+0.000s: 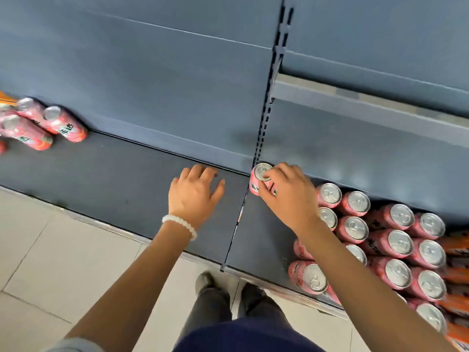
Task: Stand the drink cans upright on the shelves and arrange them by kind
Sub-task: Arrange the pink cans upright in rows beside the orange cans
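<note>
My right hand point(288, 196) grips a pink drink can point(258, 179) from above, upright at the back left corner of the right-hand bottom shelf point(264, 240). To its right, several pink cans point(352, 228) stand upright in rows on that shelf. My left hand point(194, 196), with a white bead bracelet on the wrist, hovers open and holds nothing over the left-hand bottom shelf point(121, 184). At the far left of that shelf, several pink cans point(38, 125) lie on their sides in a heap.
Orange cans point(456, 273) stand at the right edge beside the pink rows. A grey upper shelf point(368, 107) juts out above the right bay. A slotted upright point(269, 97) divides the two bays. Pale floor tiles point(58, 262) and my shoes lie below.
</note>
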